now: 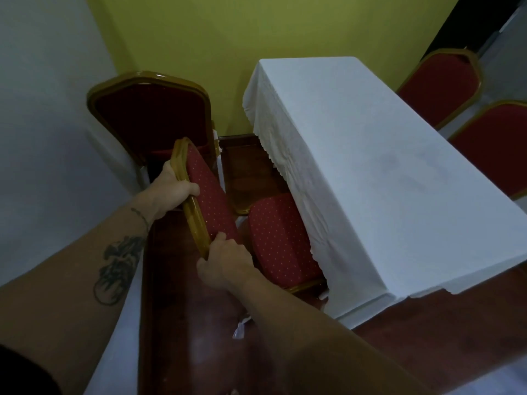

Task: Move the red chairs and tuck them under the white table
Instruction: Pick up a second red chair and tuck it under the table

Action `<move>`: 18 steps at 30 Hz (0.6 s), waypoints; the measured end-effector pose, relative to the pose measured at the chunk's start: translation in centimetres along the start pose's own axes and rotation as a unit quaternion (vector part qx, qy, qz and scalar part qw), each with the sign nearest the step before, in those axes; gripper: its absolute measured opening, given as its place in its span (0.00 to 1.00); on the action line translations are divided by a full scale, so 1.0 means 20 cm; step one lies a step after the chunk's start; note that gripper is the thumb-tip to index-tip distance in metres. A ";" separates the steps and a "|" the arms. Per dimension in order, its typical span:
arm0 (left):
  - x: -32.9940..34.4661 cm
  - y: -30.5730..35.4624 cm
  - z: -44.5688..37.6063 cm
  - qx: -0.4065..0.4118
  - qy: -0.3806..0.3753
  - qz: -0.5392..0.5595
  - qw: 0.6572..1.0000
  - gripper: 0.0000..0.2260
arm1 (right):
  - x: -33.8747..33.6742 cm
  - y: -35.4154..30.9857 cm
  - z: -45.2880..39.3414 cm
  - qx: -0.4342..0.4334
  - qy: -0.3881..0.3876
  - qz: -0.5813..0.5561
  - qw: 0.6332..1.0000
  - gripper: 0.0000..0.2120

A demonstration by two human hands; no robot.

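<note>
A red dotted chair with a gold frame stands in front of me, its backrest [205,195] toward me. Its seat [281,238] reaches partly under the cloth of the white table [370,166]. My left hand [171,189] grips the upper left edge of the backrest frame. My right hand [225,260] grips the lower right edge of the same frame. Another red chair [151,115] stands behind it against the wall, at the left of the table. Two more red chairs, one [442,84] further back and one [490,149] nearer, stand at the table's far right side.
The floor [185,309] is dark reddish wood. A yellow-green wall [228,32] lies straight ahead and a white wall [42,109] on the left. White cloth [114,337] hangs at my lower left. A small crumpled scrap [239,329] lies on the floor near my right forearm.
</note>
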State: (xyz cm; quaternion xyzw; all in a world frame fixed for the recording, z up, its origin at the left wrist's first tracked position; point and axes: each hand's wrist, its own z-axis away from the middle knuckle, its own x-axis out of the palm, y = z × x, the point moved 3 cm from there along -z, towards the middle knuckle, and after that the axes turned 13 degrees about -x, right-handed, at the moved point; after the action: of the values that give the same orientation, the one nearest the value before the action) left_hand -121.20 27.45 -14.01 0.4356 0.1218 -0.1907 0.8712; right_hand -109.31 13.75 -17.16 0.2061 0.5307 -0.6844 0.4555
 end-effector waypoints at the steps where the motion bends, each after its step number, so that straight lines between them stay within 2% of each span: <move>1: 0.02 0.02 0.00 0.010 0.003 -0.004 1.000 0.38 | -0.02 0.02 0.00 0.006 0.001 0.000 1.000 0.32; 11: 0.25 0.17 -0.06 0.033 -0.026 -0.003 0.999 0.36 | -0.17 0.23 0.00 0.051 0.001 0.008 0.999 0.32; 15: 0.25 0.21 -0.04 0.005 -0.021 -0.092 0.996 0.37 | -0.20 0.27 -0.02 0.064 -0.032 0.002 0.997 0.39; 18: 0.21 0.23 0.00 -0.023 -0.025 -0.178 0.984 0.43 | -0.27 0.32 -0.05 0.068 -0.093 -0.058 0.992 0.43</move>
State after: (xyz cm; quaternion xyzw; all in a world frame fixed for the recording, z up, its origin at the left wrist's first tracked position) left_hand -115.41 29.05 -12.43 0.3823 0.1801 -0.3501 0.8360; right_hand -101.39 16.75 -16.76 0.1410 0.4499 -0.7600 0.4474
